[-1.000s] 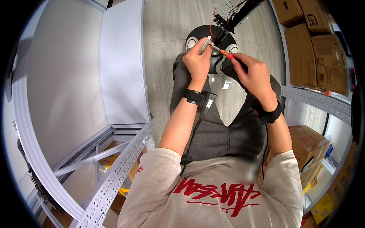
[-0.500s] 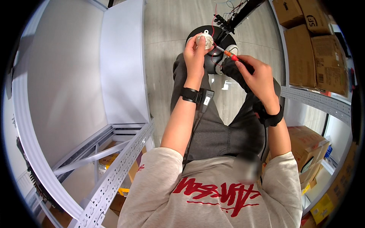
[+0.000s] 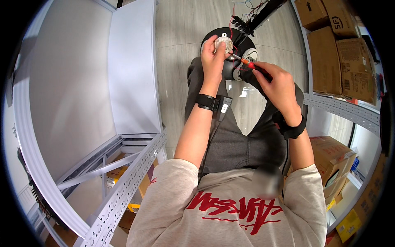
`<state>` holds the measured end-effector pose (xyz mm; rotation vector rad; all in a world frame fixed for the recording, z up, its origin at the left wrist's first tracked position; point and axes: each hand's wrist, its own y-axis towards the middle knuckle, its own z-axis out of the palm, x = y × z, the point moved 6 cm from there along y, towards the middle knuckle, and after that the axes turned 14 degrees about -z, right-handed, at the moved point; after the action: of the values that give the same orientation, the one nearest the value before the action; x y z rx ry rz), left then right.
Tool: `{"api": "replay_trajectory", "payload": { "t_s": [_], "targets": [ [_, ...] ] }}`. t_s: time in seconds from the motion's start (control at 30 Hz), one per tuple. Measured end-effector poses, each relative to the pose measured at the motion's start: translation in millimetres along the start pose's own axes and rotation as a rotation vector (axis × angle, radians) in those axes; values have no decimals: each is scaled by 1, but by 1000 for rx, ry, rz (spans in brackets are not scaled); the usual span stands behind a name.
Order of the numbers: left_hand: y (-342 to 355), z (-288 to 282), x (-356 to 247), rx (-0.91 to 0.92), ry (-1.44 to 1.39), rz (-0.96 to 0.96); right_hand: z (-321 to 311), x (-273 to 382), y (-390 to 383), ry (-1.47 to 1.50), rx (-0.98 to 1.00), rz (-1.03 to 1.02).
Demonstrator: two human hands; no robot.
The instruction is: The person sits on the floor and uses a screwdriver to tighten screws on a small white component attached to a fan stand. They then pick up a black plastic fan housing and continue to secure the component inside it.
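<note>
My left hand holds a round white plastic housing above the black round base, its thumb lying across the front. A small white tab with a hole sticks up at the housing's far edge. Closed around a red-and-orange-handled screwdriver, my right hand points the thin metal shaft left at the housing's near right edge. Whether the tip touches cannot be made out. A thin red wire runs down from above to the housing, and a loop of red wire hangs beside the shaft.
Beyond my hands stands the black round base of a dark post, with thin coloured wires at the post. My feet rest by the base. A white shelf unit rises on the left; cardboard boxes fill a rack on the right.
The housing and my left hand have shifted slightly toward me and right. My right hand has moved a little left, and the screwdriver's shaft now sits lower against the housing.
</note>
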<state>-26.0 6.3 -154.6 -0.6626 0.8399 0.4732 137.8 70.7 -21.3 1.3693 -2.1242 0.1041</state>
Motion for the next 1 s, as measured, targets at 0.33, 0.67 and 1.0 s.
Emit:
{"api": "replay_trajectory", "payload": {
  "t_s": [0.33, 0.67, 1.0],
  "targets": [
    [6, 1, 6, 91, -37, -8, 0, -5, -4, 17, 11, 23],
    [0, 3, -2, 62, -25, 10, 1, -2, -2, -26, -16, -25],
    [0, 2, -1, 81, 4, 41, 5, -4, -2, -20, -14, -31]
  ]
}}
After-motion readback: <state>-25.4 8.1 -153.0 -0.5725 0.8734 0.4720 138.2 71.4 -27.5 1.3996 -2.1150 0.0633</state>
